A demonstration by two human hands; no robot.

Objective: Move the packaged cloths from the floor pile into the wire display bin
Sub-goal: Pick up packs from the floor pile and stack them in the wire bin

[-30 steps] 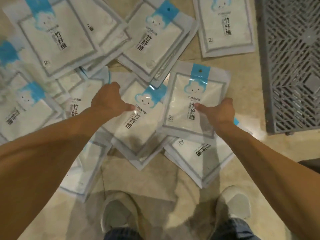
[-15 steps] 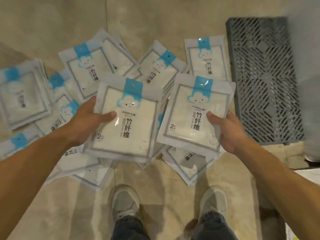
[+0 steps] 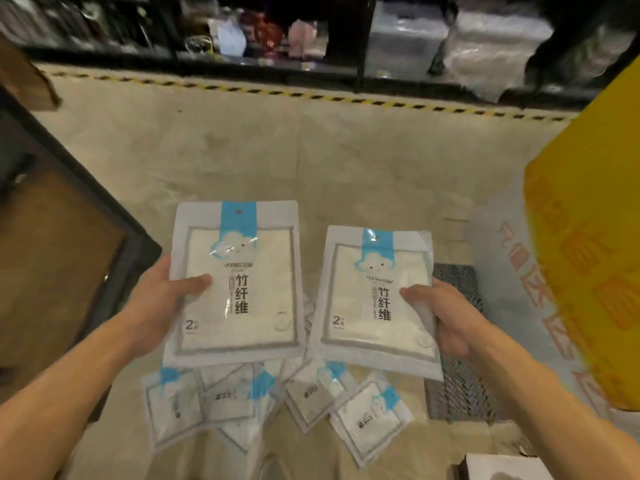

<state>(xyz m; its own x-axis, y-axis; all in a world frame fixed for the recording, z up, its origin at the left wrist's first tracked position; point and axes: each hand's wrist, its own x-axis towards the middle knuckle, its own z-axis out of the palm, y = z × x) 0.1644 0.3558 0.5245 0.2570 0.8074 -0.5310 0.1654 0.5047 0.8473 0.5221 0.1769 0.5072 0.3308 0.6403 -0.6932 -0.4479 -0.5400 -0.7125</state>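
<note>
Now two cloth packs are held raised above the floor pile (image 3: pixel 277 403), higher than half a second ago. The left pack (image 3: pixel 239 285) is gripped at its edge by the left hand (image 3: pixel 162 299), the right pack (image 3: pixel 377 299) by the right hand (image 3: pixel 446 317), fingers curled. Beyond, concrete floor (image 3: pixel 311 150), hazard tape (image 3: pixel 311 95) and dark shelving (image 3: pixel 346 36) have come into view.

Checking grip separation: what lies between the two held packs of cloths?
In the head view, a narrow gap separates the left-hand pack from the right-hand pack; through it show only edges of the floor pile below.
</note>
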